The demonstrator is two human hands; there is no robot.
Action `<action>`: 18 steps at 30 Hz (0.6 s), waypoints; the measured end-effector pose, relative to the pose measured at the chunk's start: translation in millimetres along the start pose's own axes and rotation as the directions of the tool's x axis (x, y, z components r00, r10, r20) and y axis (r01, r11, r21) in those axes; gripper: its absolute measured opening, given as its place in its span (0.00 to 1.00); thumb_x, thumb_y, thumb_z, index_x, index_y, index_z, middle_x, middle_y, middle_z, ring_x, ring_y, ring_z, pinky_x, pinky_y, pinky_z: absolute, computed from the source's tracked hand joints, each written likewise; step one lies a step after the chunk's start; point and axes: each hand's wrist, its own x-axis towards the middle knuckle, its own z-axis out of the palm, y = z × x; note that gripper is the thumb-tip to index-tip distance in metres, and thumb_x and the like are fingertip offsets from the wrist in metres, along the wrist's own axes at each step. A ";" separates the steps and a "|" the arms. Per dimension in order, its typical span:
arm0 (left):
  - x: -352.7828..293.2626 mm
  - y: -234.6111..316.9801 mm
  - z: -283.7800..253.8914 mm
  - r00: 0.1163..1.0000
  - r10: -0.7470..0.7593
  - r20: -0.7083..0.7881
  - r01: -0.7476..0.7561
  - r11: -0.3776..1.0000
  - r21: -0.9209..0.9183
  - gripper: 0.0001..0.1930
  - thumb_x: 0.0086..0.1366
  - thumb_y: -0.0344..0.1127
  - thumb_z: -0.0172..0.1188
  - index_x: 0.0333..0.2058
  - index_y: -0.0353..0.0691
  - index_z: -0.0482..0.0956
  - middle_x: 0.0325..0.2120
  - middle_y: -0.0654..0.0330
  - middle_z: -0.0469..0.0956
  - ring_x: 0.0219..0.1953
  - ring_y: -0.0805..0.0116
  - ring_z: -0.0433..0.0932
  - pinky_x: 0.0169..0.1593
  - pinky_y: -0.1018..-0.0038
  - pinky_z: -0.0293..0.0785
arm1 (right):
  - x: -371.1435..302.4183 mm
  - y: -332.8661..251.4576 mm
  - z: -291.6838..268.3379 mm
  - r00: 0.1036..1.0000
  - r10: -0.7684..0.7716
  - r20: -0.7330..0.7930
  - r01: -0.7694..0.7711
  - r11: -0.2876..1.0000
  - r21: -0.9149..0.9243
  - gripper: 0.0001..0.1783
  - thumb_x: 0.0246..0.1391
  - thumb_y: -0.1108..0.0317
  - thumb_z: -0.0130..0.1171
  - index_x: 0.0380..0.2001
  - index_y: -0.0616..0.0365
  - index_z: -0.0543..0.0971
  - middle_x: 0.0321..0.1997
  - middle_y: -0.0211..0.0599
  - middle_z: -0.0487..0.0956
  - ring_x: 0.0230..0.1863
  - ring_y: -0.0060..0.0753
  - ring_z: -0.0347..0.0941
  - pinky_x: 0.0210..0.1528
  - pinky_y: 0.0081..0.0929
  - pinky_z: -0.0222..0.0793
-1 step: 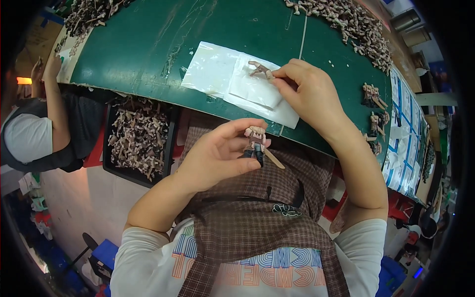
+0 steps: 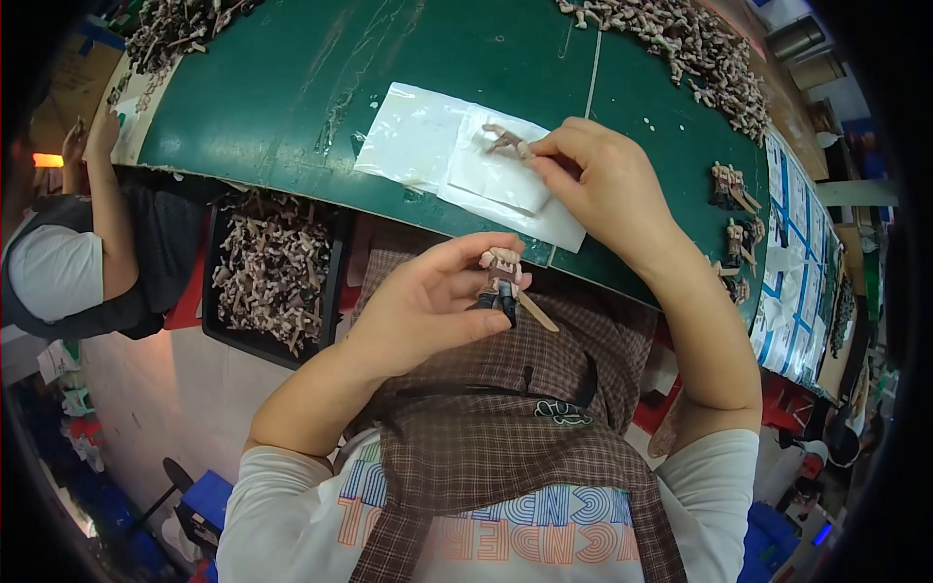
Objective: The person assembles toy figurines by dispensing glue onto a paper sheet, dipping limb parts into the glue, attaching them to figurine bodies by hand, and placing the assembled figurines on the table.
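Note:
My left hand is closed around a small toy figurine in front of my apron. The figurine has a pale top, a brown body and dark legs, and a long tan blade-like piece sticks out below it. Over the white sheets, my right hand pinches the pale end of a small brown figurine part between thumb and fingertips. Under that part lies a folded white pad on a glossy white sheet. Whether the part touches the pad I cannot tell.
Figurine parts are heaped on the green table in a far-right pile and a far-left pile. Several figurines stand along the right side. A black bin of parts sits left, near another person's arm.
My right hand has shifted very slightly left and down with the brown figurine part. The left hand and its figurine look still.

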 end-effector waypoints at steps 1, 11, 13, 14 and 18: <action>0.1 0.5 0.9 1.000 -0.002 0.001 0.002 1.000 0.003 0.36 0.55 0.27 0.70 0.62 0.32 0.63 0.60 0.52 0.67 0.60 0.59 0.70 0.61 0.69 0.67 | -0.5 -1.0 0.8 1.000 -0.008 0.026 0.008 1.000 0.022 0.07 0.51 0.68 0.60 0.29 0.61 0.82 0.29 0.39 0.78 0.31 0.44 0.77 0.34 0.35 0.72; 4.0 2.5 7.3 0.997 0.068 -0.049 -0.066 0.997 0.033 0.33 0.60 0.27 0.64 0.63 0.31 0.61 0.60 0.50 0.67 0.60 0.58 0.70 0.62 0.67 0.65 | -17.9 0.3 -9.8 0.952 0.303 -0.040 -0.254 0.857 0.448 0.11 0.52 0.69 0.65 0.38 0.62 0.83 0.29 0.34 0.82 0.30 0.23 0.78 0.35 0.18 0.72; 7.1 2.0 8.6 0.995 0.074 -0.073 -0.072 0.997 0.038 0.33 0.60 0.27 0.64 0.63 0.31 0.61 0.60 0.50 0.66 0.60 0.57 0.70 0.62 0.67 0.66 | -21.7 -0.9 -9.8 0.945 0.327 -0.029 -0.248 0.768 0.591 0.10 0.51 0.72 0.65 0.38 0.63 0.83 0.30 0.34 0.82 0.32 0.23 0.78 0.36 0.18 0.73; 8.4 1.9 9.2 0.993 0.077 -0.089 -0.073 0.996 0.040 0.34 0.59 0.26 0.64 0.63 0.31 0.61 0.60 0.50 0.66 0.60 0.57 0.70 0.62 0.67 0.66 | -23.8 -1.8 -9.4 0.938 0.346 -0.013 -0.232 0.658 0.717 0.09 0.51 0.74 0.65 0.37 0.64 0.82 0.31 0.34 0.82 0.34 0.22 0.78 0.38 0.18 0.73; 8.4 1.2 13.5 0.985 0.132 -0.114 -0.126 0.990 0.057 0.35 0.58 0.22 0.63 0.63 0.31 0.59 0.61 0.50 0.64 0.60 0.59 0.70 0.63 0.68 0.66 | -45.3 -2.0 -16.6 0.990 0.020 -0.143 0.079 0.754 0.653 0.06 0.48 0.79 0.65 0.33 0.63 0.82 0.38 0.38 0.82 0.39 0.26 0.79 0.40 0.22 0.75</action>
